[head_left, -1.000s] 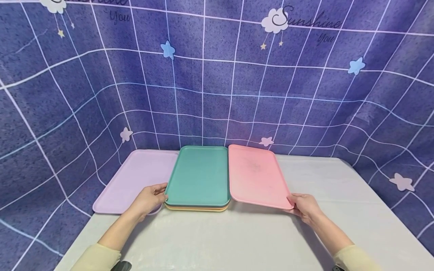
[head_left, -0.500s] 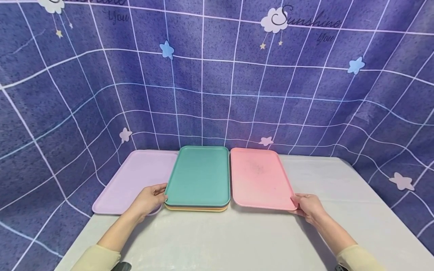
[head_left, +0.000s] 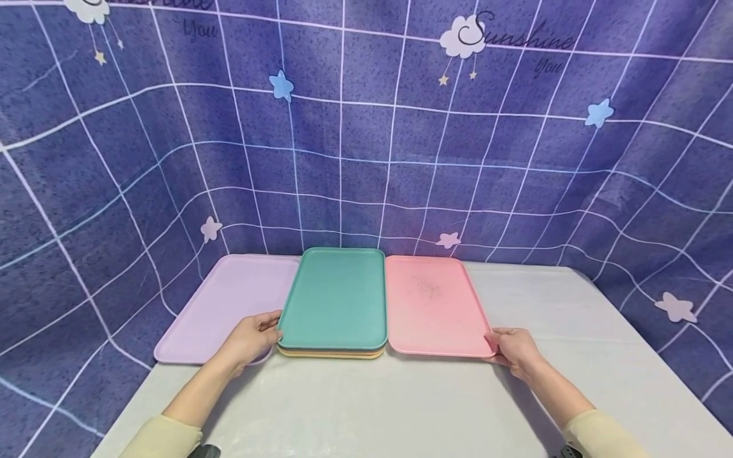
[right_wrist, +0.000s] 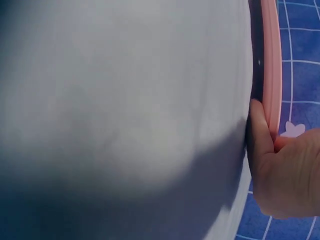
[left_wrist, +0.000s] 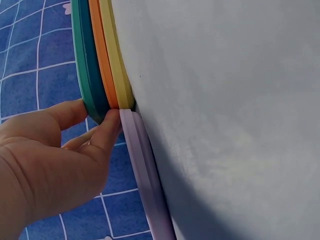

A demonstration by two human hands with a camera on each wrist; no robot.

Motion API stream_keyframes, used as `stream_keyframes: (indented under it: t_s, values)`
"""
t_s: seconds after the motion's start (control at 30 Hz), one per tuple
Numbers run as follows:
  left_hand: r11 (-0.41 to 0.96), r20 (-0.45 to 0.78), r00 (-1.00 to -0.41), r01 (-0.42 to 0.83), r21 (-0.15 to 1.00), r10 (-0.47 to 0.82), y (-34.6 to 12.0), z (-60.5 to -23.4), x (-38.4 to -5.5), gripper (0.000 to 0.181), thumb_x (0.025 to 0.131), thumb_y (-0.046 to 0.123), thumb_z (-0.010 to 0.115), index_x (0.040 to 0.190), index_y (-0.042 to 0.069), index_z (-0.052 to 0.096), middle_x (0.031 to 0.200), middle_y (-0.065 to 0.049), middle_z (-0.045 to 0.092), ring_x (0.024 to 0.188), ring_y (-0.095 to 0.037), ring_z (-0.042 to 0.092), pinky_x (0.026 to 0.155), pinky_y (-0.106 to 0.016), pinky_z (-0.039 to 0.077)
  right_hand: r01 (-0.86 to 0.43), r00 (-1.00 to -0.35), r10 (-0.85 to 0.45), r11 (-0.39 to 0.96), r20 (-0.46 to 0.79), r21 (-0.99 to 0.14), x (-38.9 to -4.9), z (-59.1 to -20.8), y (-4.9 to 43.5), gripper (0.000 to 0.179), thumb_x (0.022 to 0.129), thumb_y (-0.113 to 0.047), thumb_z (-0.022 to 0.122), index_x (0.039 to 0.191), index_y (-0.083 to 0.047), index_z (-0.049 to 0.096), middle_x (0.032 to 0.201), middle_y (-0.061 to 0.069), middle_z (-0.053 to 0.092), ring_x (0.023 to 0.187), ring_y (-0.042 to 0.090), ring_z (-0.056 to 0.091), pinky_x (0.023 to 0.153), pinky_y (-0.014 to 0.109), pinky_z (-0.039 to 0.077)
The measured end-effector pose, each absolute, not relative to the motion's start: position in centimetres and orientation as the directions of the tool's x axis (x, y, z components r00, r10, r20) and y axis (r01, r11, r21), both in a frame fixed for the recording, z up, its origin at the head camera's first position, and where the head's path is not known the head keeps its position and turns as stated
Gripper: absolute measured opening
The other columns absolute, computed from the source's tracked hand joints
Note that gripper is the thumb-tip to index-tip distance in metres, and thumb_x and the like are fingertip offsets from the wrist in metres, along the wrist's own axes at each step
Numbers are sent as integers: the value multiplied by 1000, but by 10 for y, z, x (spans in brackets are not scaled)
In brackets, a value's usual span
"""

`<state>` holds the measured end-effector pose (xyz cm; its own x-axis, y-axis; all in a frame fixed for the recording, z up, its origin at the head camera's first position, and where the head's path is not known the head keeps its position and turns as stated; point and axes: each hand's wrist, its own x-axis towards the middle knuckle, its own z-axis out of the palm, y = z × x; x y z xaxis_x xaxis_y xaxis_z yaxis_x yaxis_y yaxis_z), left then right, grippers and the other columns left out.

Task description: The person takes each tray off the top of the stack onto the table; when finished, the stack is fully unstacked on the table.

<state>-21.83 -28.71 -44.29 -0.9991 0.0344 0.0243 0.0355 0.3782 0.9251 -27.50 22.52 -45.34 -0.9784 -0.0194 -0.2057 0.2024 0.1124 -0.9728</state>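
“Pink tray [head_left: 438, 312], from the right hand [head_left: 518, 353], where is it lying?”

“It is lying to the left of this hand and ahead of it, and its long axis is running forward, away from the hand. The right hand is pinching its near right corner, so it is the nearer hand. (A dark gap is showing under the rim, so I am judging this corner slightly raised.)”

“And the left hand [head_left: 249, 343]?”

“It is pinching the near left corner of the green tray [head_left: 338, 299]; how many layers it is gripping is not clear to me.”

“What are the trays holding?”

“Only greyish marks are showing in the pink one. Right of the left hand, the green one is resting above the orange tray [left_wrist: 103, 55] and the yellow tray [left_wrist: 115, 55].”
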Motion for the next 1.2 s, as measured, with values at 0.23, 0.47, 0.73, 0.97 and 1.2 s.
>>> stream_keyframes:
  t_s: [0.23,0.47,0.73,0.97,1.2]
  values:
    - [377,24,-999,33,926,29,-286,-440,-216,56,94,-3,57,141,-24,36,141,-40,46,133,-49,46,102,-39,49,179,-979,-57,214,-195,-960,-273,-452,228,46,104,-3,51,136,27,38,92,16,70,71,15,70,64,32,61]
    - [387,24,-999,30,922,21,-286,-441,-215,55,94,-3,57,141,-24,37,141,-40,46,133,-49,46,103,-40,48,137,-986,-45,312,-159,-940,-273,-447,227,44,103,-3,52,134,27,43,99,22,70,74,14,70,67,31,61]
    - [375,23,-999,34,926,32,-287,-443,-215,55,95,-3,56,141,-24,36,142,-40,45,134,-48,45,103,-39,48,98,-992,-30,467,-126,-879,-275,-442,226,42,100,-5,57,128,26,50,107,28,70,81,14,67,69,25,57]
    - [386,15,-999,25,922,28,-286,-443,-217,55,95,-2,56,142,-23,36,142,-38,46,134,-47,45,104,-41,47,119,-991,-2,481,-137,-868,-276,-443,226,43,95,-2,59,129,22,52,101,21,71,77,11,64,66,25,55]
    - [381,14,-999,26,924,34,-287,-443,-218,56,95,-2,56,142,-23,35,143,-39,45,135,-48,44,104,-40,47,136,-990,28,460,-139,-877,-277,-442,225,42,95,-6,58,127,21,54,110,25,64,78,14,61,67,25,55]
